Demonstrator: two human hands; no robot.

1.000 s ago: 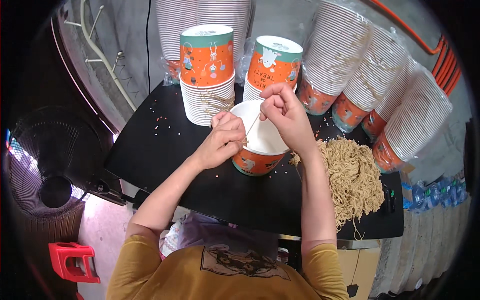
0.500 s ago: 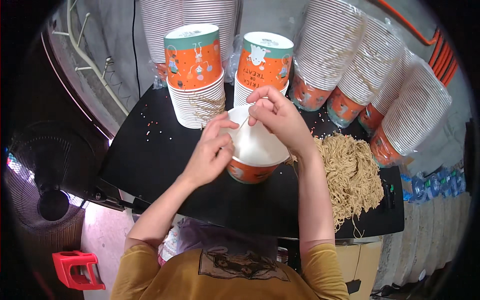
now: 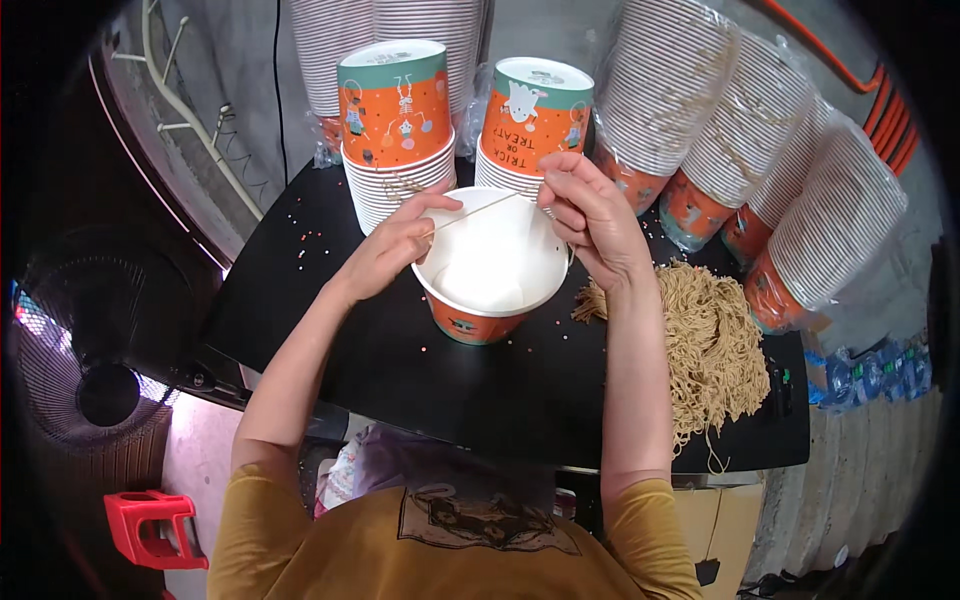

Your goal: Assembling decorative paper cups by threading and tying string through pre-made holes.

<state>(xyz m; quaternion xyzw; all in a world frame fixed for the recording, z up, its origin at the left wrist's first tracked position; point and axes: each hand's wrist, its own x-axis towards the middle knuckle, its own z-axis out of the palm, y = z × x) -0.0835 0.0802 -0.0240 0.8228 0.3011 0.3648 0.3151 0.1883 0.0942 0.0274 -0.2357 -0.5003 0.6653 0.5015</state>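
An orange paper bucket (image 3: 470, 322) with a white inside stands upright on the black table before me. A length of tan cord (image 3: 486, 209) runs in a straight line over the bucket's mouth, between my two hands. My left hand (image 3: 388, 252) is closed on one end, by the left rim. Thumb and fingertips of my right hand (image 3: 592, 212) pinch the other end above the right rim. A small dark hole shows in the bucket's right wall near the rim. Below the right hand a bit of cord hangs outside that wall.
A heap of tan cords (image 3: 715, 350) lies to the right. Behind the bucket stand two upside-down bucket stacks (image 3: 393, 115) (image 3: 535, 115). Plastic-wrapped bucket stacks (image 3: 665, 110) line the back right. Small red and white bits dot the black table (image 3: 290, 330). A fan (image 3: 95, 350) stands left.
My hands have moved apart, and the cord between them is now drawn straight over the bucket. The bucket has shifted left and a little away from me.
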